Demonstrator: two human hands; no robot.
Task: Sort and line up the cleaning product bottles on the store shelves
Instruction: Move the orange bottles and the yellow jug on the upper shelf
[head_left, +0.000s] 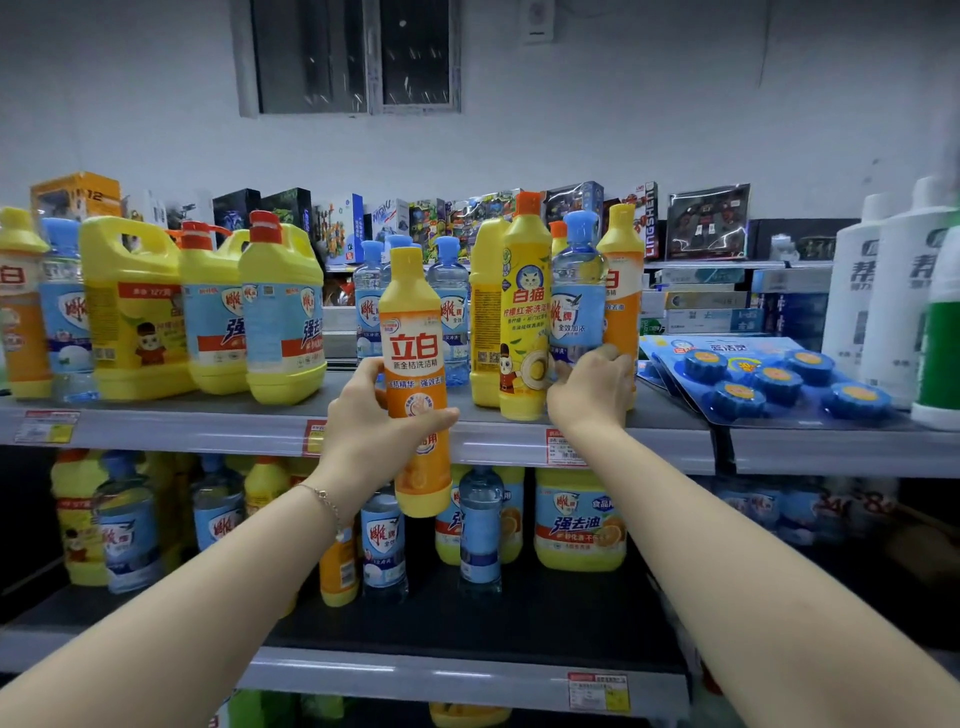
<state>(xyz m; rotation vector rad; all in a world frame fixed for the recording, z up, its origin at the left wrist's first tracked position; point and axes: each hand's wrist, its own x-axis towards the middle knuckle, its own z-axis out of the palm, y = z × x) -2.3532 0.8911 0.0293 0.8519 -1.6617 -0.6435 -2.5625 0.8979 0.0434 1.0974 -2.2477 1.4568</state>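
Orange bottle (418, 384) upright — cap up — in left hand (363, 415).

A dark window (353, 54) sits high in the pale wall (675, 104) at the far side. Below it, a row of boxed toys (706, 221) runs left to right behind the top shelf, with an orange box (78, 195) at the far left. Stacked toothpaste cartons (727, 304) lie further right. Red and yellow price tags (47, 427) are fixed to the near shelf edge.
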